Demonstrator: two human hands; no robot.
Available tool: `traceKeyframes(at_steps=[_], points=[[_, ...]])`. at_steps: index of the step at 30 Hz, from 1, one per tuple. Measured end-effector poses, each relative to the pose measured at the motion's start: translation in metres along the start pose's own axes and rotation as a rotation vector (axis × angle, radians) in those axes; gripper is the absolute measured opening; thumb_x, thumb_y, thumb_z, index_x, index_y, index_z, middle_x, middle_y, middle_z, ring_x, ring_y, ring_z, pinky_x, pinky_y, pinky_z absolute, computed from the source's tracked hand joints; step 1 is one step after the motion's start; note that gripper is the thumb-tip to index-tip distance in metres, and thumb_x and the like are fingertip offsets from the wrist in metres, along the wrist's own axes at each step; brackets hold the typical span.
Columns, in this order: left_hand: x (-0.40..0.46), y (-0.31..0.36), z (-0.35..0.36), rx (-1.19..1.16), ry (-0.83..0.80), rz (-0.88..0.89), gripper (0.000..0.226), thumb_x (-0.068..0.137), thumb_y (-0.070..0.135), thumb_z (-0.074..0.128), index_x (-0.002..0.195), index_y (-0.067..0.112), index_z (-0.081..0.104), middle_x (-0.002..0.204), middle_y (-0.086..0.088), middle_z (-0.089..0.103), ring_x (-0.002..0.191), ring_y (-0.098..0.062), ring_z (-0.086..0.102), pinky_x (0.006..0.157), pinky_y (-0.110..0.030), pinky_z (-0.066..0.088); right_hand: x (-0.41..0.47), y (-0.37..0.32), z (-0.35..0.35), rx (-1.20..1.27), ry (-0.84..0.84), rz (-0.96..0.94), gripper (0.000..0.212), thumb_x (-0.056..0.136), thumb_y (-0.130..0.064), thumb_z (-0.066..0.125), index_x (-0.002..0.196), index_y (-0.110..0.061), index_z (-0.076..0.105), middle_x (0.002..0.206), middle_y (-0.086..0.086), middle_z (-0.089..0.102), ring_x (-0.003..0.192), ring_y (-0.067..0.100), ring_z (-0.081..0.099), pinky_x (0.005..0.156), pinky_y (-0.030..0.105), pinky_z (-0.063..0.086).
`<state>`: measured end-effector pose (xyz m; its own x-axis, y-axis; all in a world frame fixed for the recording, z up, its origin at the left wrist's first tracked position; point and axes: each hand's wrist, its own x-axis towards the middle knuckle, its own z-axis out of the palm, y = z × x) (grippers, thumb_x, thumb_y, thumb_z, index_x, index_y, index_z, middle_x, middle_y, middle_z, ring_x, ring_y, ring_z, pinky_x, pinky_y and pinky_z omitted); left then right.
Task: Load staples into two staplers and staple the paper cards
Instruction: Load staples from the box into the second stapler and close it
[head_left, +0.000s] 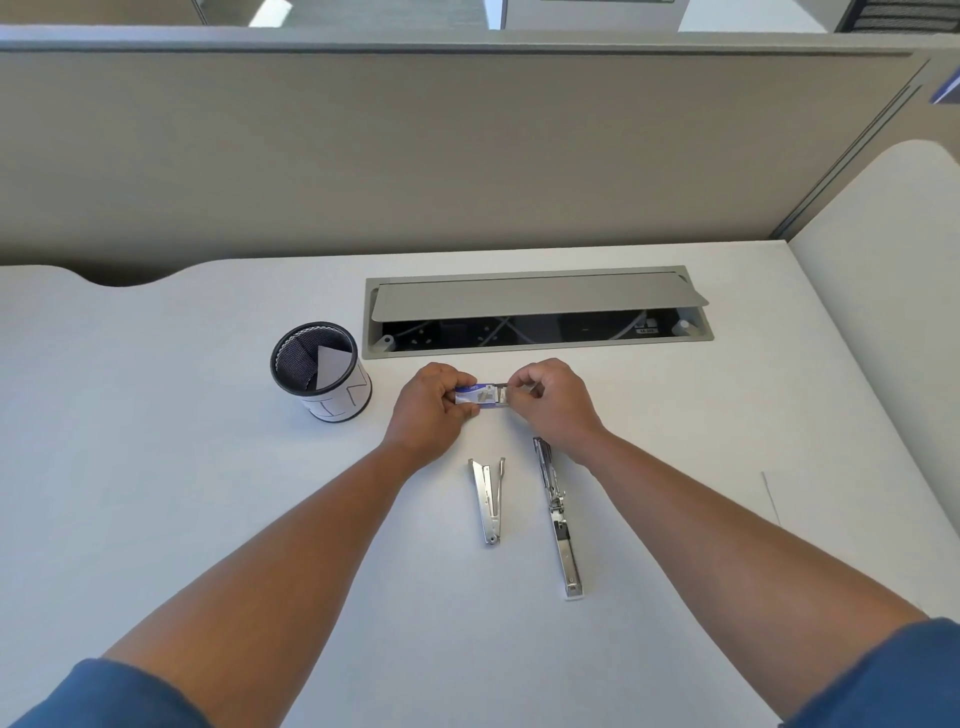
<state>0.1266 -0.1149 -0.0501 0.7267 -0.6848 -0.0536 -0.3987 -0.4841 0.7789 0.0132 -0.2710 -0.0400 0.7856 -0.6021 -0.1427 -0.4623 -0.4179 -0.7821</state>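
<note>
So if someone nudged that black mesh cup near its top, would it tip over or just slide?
The mesh cup looks light, being wire mesh holding only paper, so it would probably slide on the smooth white desk. It stands taller than it is wide, so a high push might tip it, and then it could roll.

left hand, right hand, fingers pinching
</note>
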Motion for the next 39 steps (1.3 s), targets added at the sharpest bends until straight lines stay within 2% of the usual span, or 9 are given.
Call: traceKeyframes(at_steps=[5,11,14,18,21,27,31,35,39], points=[[0.000,0.001,0.000,-0.013,-0.001,0.002,0.034,0.083,0.009,0.078,0.117,0.012,0.073,0.107,0.004,0.059,0.083,-0.014,0.057,0.082,-0.020,0.048,0.004,-0.007,0.007,-0.072,0.054,0.058,0.015,0.081,-0.023,0.077,0.073,-0.012,0.072,0.091,0.001,0.059,0.072,0.010,0.056,0.057,0.019,0.037],[0.000,0.001,0.000,-0.020,0.004,0.000,0.036,0.082,0.008,0.079,0.117,0.013,0.074,0.106,0.005,0.058,0.093,-0.013,0.058,0.083,-0.014,0.044,0.011,-0.015,0.014,-0.107,0.080,0.167,0.027,0.075,-0.019,0.078,0.055,-0.017,0.060,0.089,0.011,0.064,0.072,0.021,0.060,0.054,0.026,0.038],[0.000,0.000,0.001,-0.015,0.005,-0.004,0.036,0.082,0.009,0.079,0.118,0.013,0.074,0.106,0.006,0.057,0.094,-0.013,0.057,0.079,-0.006,0.039,0.012,-0.019,0.015,-0.074,0.096,0.224,0.020,0.073,-0.017,0.077,0.059,-0.006,0.067,0.083,0.014,0.067,0.069,0.025,0.062,0.056,0.031,0.045],[0.000,0.000,0.001,-0.018,0.002,-0.001,0.036,0.082,0.009,0.079,0.118,0.013,0.073,0.106,0.005,0.057,0.093,-0.014,0.059,0.082,-0.013,0.044,0.007,-0.018,0.012,0.079,0.128,0.251,0.020,0.070,-0.016,0.075,0.060,-0.001,0.066,0.078,0.016,0.069,0.057,0.015,0.053,0.052,0.026,0.040],[0.000,0.000,0.000,-0.012,0.005,0.009,0.036,0.083,0.010,0.078,0.118,0.013,0.073,0.107,0.005,0.058,0.093,-0.014,0.058,0.085,-0.017,0.045,-0.006,-0.012,0.006,0.030,0.034,0.137,0.024,0.072,-0.013,0.077,0.056,-0.013,0.060,0.090,0.006,0.062,0.070,0.008,0.056,0.057,0.018,0.039],[0.000,0.000,0.000,-0.004,0.003,0.015,0.037,0.084,0.012,0.078,0.121,0.014,0.073,0.108,0.006,0.058,0.094,-0.014,0.059,0.089,-0.024,0.050,-0.013,-0.001,0.000,0.090,0.011,0.105,0.006,0.085,-0.017,0.068,0.083,-0.022,0.066,0.082,-0.008,0.064,0.068,0.004,0.057,0.062,0.024,0.046],[-0.001,-0.001,0.000,0.002,0.002,0.015,0.037,0.085,0.013,0.077,0.122,0.015,0.072,0.108,0.006,0.059,0.094,-0.014,0.059,0.087,-0.023,0.050,-0.004,-0.002,-0.004,0.126,-0.053,0.160,0.024,0.091,-0.017,0.064,0.114,-0.024,0.065,0.080,-0.007,0.062,0.069,0.010,0.057,0.068,0.031,0.052],[-0.002,-0.002,0.001,-0.003,-0.002,0.020,0.037,0.086,0.012,0.077,0.122,0.014,0.072,0.109,0.004,0.059,0.090,-0.014,0.058,0.086,-0.023,0.049,0.000,0.000,-0.004,0.104,-0.140,0.132,0.028,0.088,-0.007,0.069,0.112,-0.021,0.071,0.077,-0.009,0.062,0.067,0.006,0.055,0.073,0.027,0.051],[-0.002,-0.001,0.001,-0.016,0.002,0.029,0.036,0.085,0.010,0.076,0.121,0.013,0.073,0.109,0.003,0.059,0.085,-0.014,0.057,0.087,-0.026,0.051,0.000,0.002,0.000,0.079,-0.104,0.108,0.029,0.086,-0.003,0.072,0.108,-0.022,0.074,0.075,-0.013,0.061,0.065,0.002,0.054,0.071,0.019,0.046]])
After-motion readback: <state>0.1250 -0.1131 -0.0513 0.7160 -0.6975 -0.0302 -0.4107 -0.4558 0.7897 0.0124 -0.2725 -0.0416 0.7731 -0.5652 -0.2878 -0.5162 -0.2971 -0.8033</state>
